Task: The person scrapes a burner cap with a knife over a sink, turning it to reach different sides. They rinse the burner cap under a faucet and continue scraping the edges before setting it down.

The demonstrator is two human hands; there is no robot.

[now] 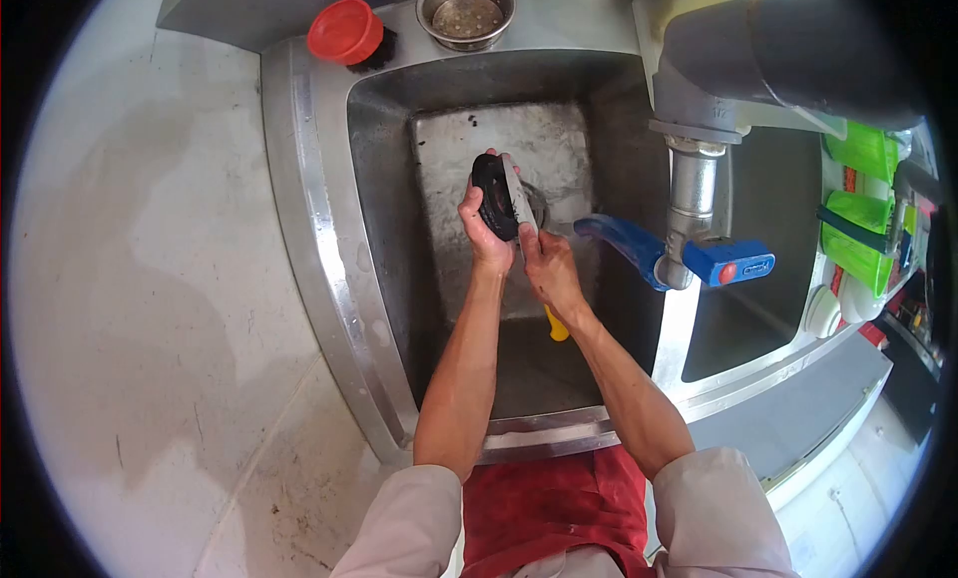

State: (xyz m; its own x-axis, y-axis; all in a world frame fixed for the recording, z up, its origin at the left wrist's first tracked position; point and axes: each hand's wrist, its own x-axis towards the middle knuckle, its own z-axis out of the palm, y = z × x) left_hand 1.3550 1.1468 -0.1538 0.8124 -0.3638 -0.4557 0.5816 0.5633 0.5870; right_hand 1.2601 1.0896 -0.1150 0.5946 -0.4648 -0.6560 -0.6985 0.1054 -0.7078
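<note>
Over the left basin of a steel sink (629, 378), my left hand (486, 229) is wrapped round a dark, oval, wet-looking object (494, 197). My right hand (549, 269) grips a knife by its yellow handle (557, 324), which sticks out below the palm. The pale blade (516, 191) lies along the right side of the dark object, touching it. Fingertips of my left hand show behind the top of the object and blade. What the dark object is, I cannot tell.
A blue tap spout (621, 241) reaches over the basin from the right, with a blue lever (733, 263) beside it. On the back rim stand a red lid or bowl (345, 31) and a metal strainer (465, 14). A thick grey pipe (778, 54) hangs at upper right.
</note>
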